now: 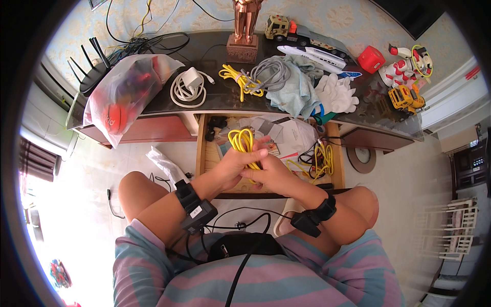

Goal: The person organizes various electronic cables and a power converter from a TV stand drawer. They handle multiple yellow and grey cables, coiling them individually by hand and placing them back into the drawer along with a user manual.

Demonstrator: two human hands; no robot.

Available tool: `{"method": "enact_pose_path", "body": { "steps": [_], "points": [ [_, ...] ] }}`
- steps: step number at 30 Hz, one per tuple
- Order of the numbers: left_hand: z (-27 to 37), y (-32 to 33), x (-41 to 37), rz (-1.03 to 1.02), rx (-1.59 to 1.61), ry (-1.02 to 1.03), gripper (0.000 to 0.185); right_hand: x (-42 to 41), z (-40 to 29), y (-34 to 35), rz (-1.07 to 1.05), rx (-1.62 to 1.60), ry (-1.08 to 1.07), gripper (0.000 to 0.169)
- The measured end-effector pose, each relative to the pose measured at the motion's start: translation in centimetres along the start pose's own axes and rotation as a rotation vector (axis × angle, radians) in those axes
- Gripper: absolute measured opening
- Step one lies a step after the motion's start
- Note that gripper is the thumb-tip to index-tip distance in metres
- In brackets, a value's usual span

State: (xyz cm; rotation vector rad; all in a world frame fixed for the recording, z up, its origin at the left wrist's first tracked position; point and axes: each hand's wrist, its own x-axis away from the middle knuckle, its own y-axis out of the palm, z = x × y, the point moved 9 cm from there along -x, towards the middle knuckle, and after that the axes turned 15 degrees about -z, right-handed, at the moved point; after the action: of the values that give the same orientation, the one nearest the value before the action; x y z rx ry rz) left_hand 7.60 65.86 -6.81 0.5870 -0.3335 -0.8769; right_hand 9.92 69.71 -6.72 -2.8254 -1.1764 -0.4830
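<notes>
Both my hands hold a coiled yellow cable (241,140) over an open wooden drawer (200,147). The loops stick up beyond my left hand (239,161), whose thumb lies across them. My right hand (266,170) grips the coil's lower part, its fingers partly hidden. In the drawer's right side lies another yellow cable (324,159), tangled with black cords. Papers and plastic bags (295,134) fill the back. On the dark cabinet top are a white charger with its cable (191,80), a tied yellow cable (236,78) and a gray coiled cable (270,75).
A plastic bag of toys (126,88) and a black router (94,78) stand left. A copper-coloured statue (242,46) is at the back. Light blue cloths (293,84), white gloves (335,94), a toy airplane (314,57), truck (278,28) and robot (401,67) lie right.
</notes>
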Motion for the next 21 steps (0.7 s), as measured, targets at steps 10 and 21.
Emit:
{"method": "enact_pose_path", "body": {
  "steps": [10,21],
  "points": [
    [0.9,2.3,1.6,-0.032,-0.002,-0.161,0.057,0.0,-1.3,2.6,-0.153,-0.389,-0.154,0.023],
    [9.9,-5.0,2.3,0.270,0.046,0.326,0.016,5.7,-5.2,-10.6,0.398,0.430,-0.130,0.025]
  ]
}}
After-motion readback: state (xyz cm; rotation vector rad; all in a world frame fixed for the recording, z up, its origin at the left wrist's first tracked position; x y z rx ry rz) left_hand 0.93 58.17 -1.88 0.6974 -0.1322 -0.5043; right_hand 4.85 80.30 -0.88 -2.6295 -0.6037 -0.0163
